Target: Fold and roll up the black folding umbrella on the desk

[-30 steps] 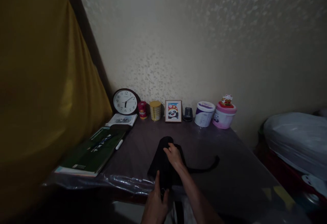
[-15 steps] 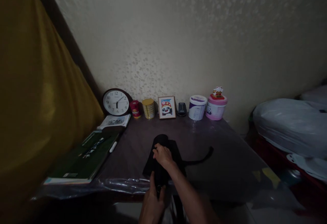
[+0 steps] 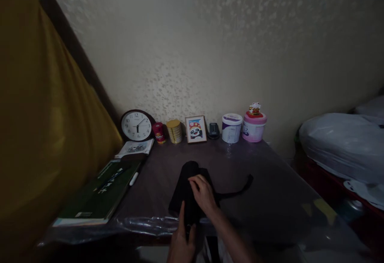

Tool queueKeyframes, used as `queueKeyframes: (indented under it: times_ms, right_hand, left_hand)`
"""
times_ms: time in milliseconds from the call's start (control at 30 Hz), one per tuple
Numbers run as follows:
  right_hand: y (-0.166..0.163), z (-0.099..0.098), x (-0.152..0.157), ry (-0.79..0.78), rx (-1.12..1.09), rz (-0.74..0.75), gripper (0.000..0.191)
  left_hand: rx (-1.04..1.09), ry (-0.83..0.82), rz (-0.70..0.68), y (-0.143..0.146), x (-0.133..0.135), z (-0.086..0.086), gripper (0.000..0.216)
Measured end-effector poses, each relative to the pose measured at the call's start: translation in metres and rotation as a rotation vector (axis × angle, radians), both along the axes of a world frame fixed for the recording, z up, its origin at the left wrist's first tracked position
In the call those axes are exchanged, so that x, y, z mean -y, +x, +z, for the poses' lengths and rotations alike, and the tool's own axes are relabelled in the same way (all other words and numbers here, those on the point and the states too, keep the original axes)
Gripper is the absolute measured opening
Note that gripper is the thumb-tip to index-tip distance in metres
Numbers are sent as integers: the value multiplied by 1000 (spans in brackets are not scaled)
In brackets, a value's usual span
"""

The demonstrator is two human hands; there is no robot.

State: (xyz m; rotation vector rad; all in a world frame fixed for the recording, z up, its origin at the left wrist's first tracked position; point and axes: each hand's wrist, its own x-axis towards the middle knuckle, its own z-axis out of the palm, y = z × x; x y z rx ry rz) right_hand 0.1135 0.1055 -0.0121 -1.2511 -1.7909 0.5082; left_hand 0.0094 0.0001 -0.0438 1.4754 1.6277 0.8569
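A folded black cloth item [image 3: 179, 193] lies on the table near its front edge, and a thin black strap [image 3: 235, 193] runs out from it to the right. My right hand [image 3: 204, 195] is over the middle of the cloth, with thumb and fingertips pinched together on the fabric. At the near end, my left hand [image 3: 182, 245] rests with the index finger stretched along the cloth and the thumb apart from it. A small shiny spot shows between that thumb and finger, too dim to make out.
The dark table [image 3: 153, 193] has a clear plastic cover. Along its back stand a clock [image 3: 137, 125], a red can [image 3: 159, 133], a yellow tin [image 3: 175, 131], a framed panda picture [image 3: 196, 129] and two tubs [image 3: 232, 128]. A green book [image 3: 99, 195] lies left, beside a yellow curtain [image 3: 60, 135].
My right hand has slid a little right and toward me over the cloth, its fingertips now pinched. My left hand stays at the near end. The whole view has shifted slightly.
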Motion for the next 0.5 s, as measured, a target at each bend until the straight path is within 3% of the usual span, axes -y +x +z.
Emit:
queueKeyframes:
  times_ms: [67, 200, 500]
  right_hand:
    - [10, -12, 4, 55, 4, -27, 29]
    - [11, -26, -3, 99, 115, 78, 35]
    - [-2, -12, -78, 2, 377, 99, 37]
  left_hand:
    - [9, 19, 22, 1, 0, -1, 65]
    - [30, 18, 6, 2, -2, -3, 65]
    - [3, -6, 46, 4, -2, 2, 69]
